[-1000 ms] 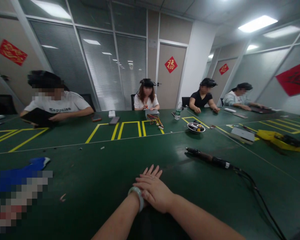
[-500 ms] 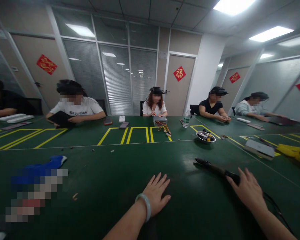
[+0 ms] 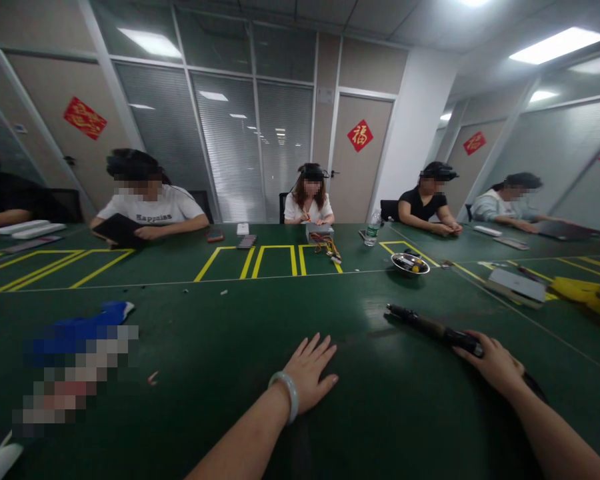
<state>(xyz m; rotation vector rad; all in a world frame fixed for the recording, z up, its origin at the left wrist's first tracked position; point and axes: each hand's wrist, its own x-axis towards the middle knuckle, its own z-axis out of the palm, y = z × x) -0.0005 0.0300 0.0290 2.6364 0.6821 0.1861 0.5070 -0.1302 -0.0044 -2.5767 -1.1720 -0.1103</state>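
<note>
My left hand (image 3: 307, 377), with a pale green bangle (image 3: 289, 393) at its wrist, lies flat on the green table (image 3: 220, 373). Its fingers are spread and nothing is in them. On the right, my right hand (image 3: 497, 367) is closed around the rear end of a black electric screwdriver (image 3: 425, 325). The tool lies on the table with its tip pointing away to the left. A dark cord trails from behind that hand, partly hidden by it.
A metal bowl (image 3: 404, 272) of small parts stands beyond the screwdriver, near a water bottle (image 3: 373, 230). Blue packaging (image 3: 97, 323) lies at left, partly blurred. Across the table, a person sits behind a grey box (image 3: 317, 233) with coloured wires. A yellow item (image 3: 580, 291) lies far right.
My right hand has closed around the screwdriver's rear end, having rested loosely beside it with fingers raised. The left hand stays flat. The view has tilted slightly downward.
</note>
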